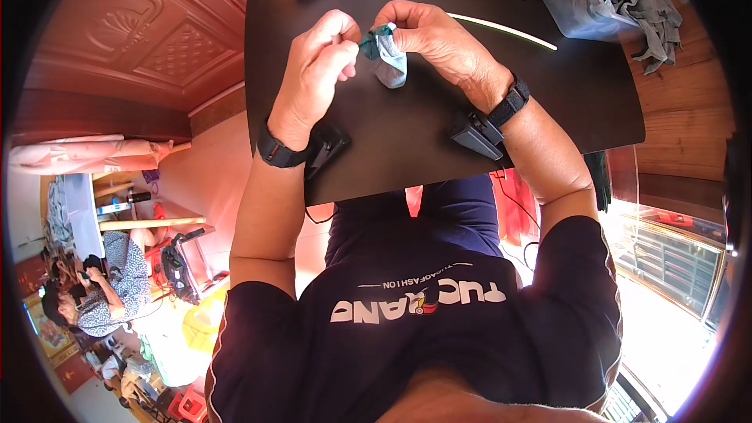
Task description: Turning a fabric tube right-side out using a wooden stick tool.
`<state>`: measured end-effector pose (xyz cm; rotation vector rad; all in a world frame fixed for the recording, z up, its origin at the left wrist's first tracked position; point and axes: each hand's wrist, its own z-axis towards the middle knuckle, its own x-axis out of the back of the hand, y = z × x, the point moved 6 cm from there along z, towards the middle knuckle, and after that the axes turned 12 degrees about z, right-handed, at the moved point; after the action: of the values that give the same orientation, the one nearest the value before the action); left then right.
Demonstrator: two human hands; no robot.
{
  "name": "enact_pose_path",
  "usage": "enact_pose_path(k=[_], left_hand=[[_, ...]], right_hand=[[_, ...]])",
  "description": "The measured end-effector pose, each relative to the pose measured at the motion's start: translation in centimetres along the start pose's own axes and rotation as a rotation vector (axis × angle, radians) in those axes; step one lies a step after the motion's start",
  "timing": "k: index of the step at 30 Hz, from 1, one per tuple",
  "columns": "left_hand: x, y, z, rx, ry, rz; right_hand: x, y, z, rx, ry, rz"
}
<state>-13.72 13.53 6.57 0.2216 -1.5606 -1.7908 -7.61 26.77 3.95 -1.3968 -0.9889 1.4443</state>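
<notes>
two forearms (pixel 270 207) in the head view are angling inward, bare left hand (pixel 319 66) and right hand (pixel 439 39) pinching the dark-green-edged, limp grey cloth (pixel 391 70) above the black table (pixel 407 141), the cloth's long axis and rounded end pointing toward the wearer (pixel 423 258).

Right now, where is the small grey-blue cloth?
In the head view, the small grey-blue cloth is at the upper middle, over the dark table, pinched by the right hand, with the left hand at its dark green end.

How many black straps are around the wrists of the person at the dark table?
2: the left strap circles the left wrist, the right strap the right wrist.
</notes>
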Motion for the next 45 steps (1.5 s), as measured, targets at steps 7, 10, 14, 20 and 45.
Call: enact_pose_path(k=[7, 10, 14, 20, 45], left_hand=[[-1.2, -0.5, -0.1, 0.040, -0.231, 0.089], [-1.3, -0.2, -0.3, 0.048, -0.320, 0.067], [-1.6, 0.1, -0.5, 0.079, -0.356, -0.046], [-1.7, -0.8, -0.5, 0.120, -0.373, -0.010], [-1.5, -1.5, -0.1, 0.160, -0.164, -0.148]], right_hand=[[-0.1, 0.6, 0.3, -0.038, -0.031, -0.105], [-0.5, 0.1, 0.0, -0.057, -0.049, -0.125], [-0.5, -0.2, -0.1, -0.051, -0.068, -0.145], [-0.6, -0.5, -0.1, -0.049, -0.107, -0.236], [0.5, 0.3, 0.5, 0.025, -0.019, -0.192]])
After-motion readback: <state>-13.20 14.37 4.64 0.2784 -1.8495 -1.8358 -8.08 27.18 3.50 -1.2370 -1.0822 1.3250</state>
